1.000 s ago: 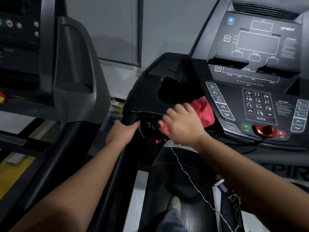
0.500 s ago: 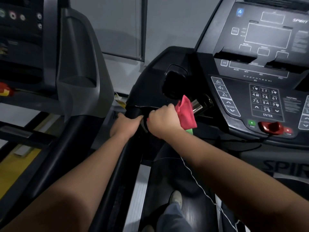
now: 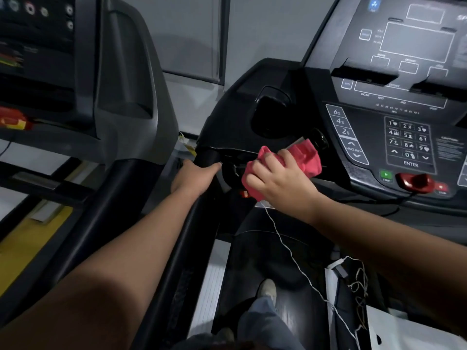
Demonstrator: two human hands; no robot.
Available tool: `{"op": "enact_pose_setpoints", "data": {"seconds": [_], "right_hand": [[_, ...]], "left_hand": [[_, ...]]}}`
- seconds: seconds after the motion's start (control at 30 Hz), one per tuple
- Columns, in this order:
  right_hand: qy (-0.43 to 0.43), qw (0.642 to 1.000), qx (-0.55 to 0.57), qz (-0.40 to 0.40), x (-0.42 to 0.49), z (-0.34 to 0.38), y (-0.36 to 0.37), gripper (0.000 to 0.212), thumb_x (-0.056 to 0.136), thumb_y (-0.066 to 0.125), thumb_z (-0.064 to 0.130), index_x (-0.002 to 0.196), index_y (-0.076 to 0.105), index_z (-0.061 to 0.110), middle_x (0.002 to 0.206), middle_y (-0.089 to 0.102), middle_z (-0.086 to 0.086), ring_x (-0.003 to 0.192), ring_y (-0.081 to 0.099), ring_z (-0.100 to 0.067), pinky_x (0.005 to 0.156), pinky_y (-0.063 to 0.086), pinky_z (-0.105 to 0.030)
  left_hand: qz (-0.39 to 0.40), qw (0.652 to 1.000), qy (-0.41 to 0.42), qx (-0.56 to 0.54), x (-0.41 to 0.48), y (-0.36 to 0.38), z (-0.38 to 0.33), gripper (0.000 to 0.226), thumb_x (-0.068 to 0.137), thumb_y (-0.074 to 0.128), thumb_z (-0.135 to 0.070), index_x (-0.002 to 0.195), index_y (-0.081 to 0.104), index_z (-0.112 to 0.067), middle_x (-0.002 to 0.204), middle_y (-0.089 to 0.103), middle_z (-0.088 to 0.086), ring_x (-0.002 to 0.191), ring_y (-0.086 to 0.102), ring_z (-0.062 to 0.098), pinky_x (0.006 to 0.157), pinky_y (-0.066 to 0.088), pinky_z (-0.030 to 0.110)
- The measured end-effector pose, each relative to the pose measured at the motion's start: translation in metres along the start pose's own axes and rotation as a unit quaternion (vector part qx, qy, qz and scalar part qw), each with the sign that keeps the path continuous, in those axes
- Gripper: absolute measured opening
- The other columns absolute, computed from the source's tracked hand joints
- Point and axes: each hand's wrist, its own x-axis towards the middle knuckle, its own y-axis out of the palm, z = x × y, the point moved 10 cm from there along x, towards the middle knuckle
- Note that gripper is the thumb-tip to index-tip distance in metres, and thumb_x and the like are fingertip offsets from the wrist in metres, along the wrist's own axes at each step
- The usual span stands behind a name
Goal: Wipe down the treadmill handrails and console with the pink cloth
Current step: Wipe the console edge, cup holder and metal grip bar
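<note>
From the head camera, looking down: my right hand point(image 3: 280, 178) lies over the pink cloth point(image 3: 307, 157), fingers point(image 3: 271, 160) curled into the bunched fabric and pressing it against the dark plastic at the lower left corner of the console point(image 3: 404, 97). That spot is just below the cup holder point(image 3: 271, 114) and just beside the incline buttons point(image 3: 350, 137). The cloth is soft, light and limp. It crumples into folds under my palm and one edge hangs out below the heel of my hand. I judge it will handle best wadded into a pad with the fingers spread across its back, since a loose corner could snag on the red safety key point(image 3: 415, 181) or drag over the green start button point(image 3: 386, 175).

My left hand point(image 3: 192, 175) is wrapped around the top of the left handrail point(image 3: 177, 261), thumb on the near side, the other fingers going over the far side out of sight. The rail is a thick, round black bar with a matte, slightly grippy look. It is rigid, so it should take firm rubbing.

The console face is flat, smooth and semi-glossy, with printed outlines and a flush keypad point(image 3: 408, 140). That calls for lighter pressure so the keys are not triggered. The cup holder is a deep round recess, and the cloth would need poking into it.

A thin white cord point(image 3: 290, 251) trails down from under my right hand across the black belt point(image 3: 290, 317), where my shoe point(image 3: 267, 289) stands. A grey neighbouring treadmill point(image 3: 121, 72) sits to the left.
</note>
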Motion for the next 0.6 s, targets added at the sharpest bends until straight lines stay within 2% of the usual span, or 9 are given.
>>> {"op": "enact_pose_setpoints", "data": {"seconds": [0.03, 0.07, 0.23, 0.4, 0.5, 0.53, 0.6], "right_hand": [[-0.002, 1.0, -0.013, 0.007, -0.002, 0.003, 0.002, 0.042, 0.09, 0.013, 0.005, 0.101, 0.052, 0.014, 0.101, 0.062, -0.008, 0.098, 0.059, -0.035, 0.082, 0.046, -0.047], [-0.009, 1.0, -0.024, 0.015, -0.003, 0.007, 0.004, 0.042, 0.091, 0.015, 0.004, 0.099, 0.055, 0.014, 0.102, 0.063, -0.009, 0.098, 0.06, -0.035, 0.082, 0.046, -0.047], [-0.099, 0.992, -0.06, 0.058, 0.004, 0.041, 0.024, 0.014, 0.082, 0.048, 0.019, 0.092, 0.059, 0.018, 0.102, 0.064, -0.01, 0.098, 0.06, -0.036, 0.081, 0.046, -0.046], [-0.134, 0.981, -0.075, 0.122, 0.014, 0.072, 0.044, 0.025, 0.084, 0.04, 0.024, 0.091, 0.064, 0.025, 0.102, 0.065, -0.006, 0.098, 0.06, -0.034, 0.083, 0.04, -0.044], [-0.137, 0.984, -0.037, 0.103, 0.012, 0.064, 0.035, 0.011, 0.078, 0.058, 0.028, 0.081, 0.069, 0.028, 0.099, 0.065, -0.003, 0.095, 0.06, -0.031, 0.081, 0.041, -0.041], [-0.134, 0.987, -0.016, 0.091, 0.009, 0.059, 0.029, 0.01, 0.077, 0.06, 0.026, 0.078, 0.069, 0.028, 0.1, 0.065, -0.002, 0.094, 0.06, -0.03, 0.082, 0.039, -0.04], [-0.107, 0.993, 0.022, 0.044, 0.004, 0.04, 0.014, 0.02, 0.08, 0.049, 0.021, 0.079, 0.068, 0.027, 0.1, 0.064, -0.001, 0.093, 0.059, -0.029, 0.083, 0.036, -0.04]], "left_hand": [[-0.001, 1.0, 0.001, 0.0, 0.0, 0.0, 0.0, 0.081, 0.077, 0.059, -0.065, 0.133, 0.041, -0.009, 0.126, 0.057, 0.009, 0.106, 0.059, 0.031, 0.071, 0.04, 0.033], [-0.004, 1.0, 0.002, 0.001, 0.0, 0.0, 0.0, 0.08, 0.077, 0.059, -0.064, 0.132, 0.041, -0.009, 0.125, 0.057, 0.009, 0.105, 0.059, 0.03, 0.07, 0.04, 0.033], [-0.015, 1.0, 0.003, 0.01, 0.001, -0.001, -0.001, 0.077, 0.077, 0.058, -0.065, 0.13, 0.044, -0.01, 0.123, 0.059, 0.008, 0.104, 0.059, 0.03, 0.07, 0.039, 0.033], [-0.01, 1.0, 0.005, 0.006, 0.001, 0.0, 0.0, 0.079, 0.077, 0.059, -0.064, 0.131, 0.042, -0.009, 0.124, 0.058, 0.009, 0.105, 0.059, 0.03, 0.07, 0.039, 0.032], [-0.009, 1.0, 0.004, 0.002, 0.0, -0.001, 0.0, 0.079, 0.077, 0.059, -0.064, 0.131, 0.043, -0.009, 0.123, 0.058, 0.008, 0.104, 0.059, 0.03, 0.069, 0.039, 0.032], [-0.009, 1.0, 0.005, 0.001, 0.0, -0.002, 0.001, 0.079, 0.077, 0.059, -0.065, 0.131, 0.043, -0.009, 0.123, 0.058, 0.008, 0.104, 0.059, 0.029, 0.069, 0.039, 0.032], [-0.006, 1.0, 0.007, -0.003, 0.0, -0.002, 0.0, 0.08, 0.077, 0.059, -0.064, 0.132, 0.043, -0.009, 0.125, 0.058, 0.008, 0.106, 0.059, 0.029, 0.07, 0.039, 0.032]]}}
